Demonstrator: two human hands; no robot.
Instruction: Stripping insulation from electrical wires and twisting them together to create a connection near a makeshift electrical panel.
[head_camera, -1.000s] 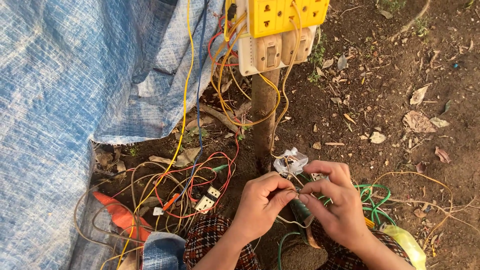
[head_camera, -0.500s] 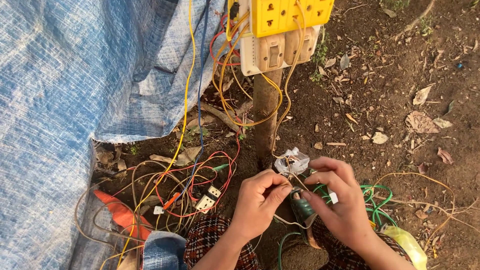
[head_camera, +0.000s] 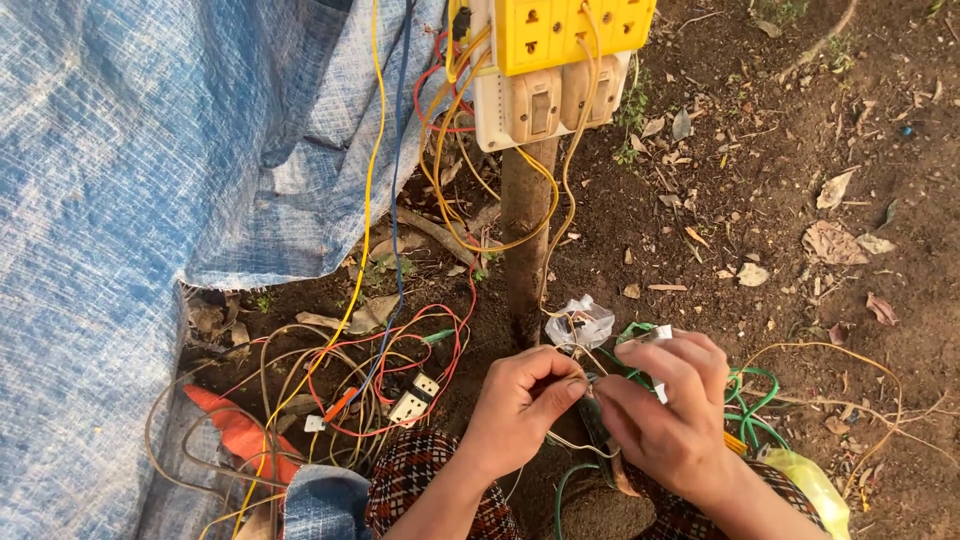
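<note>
Blue tarp (head_camera: 110, 230) is spread over dirt ground (head_camera: 800, 200) at left; wooden post (head_camera: 527, 240) w/ yellow socket board (head_camera: 570, 30) and cream switch box (head_camera: 545, 105) is set at centre, already wired w/ yellow/red leads. Loose wire tangle (head_camera: 360, 370) w/ white plug (head_camera: 415, 400) is left unconnected, so work is judged approx. part done. Thin wire (head_camera: 583, 383) is pinched between left hand (head_camera: 520, 410) and right hand (head_camera: 665, 415), fingertips pressed together, just below clear plastic bag (head_camera: 580, 322).

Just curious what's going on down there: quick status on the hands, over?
Left hand and right hand pinching thin wire between fingertips. Small dark tool between them. Loose green wires and clear plastic bag crowd close by.
</note>
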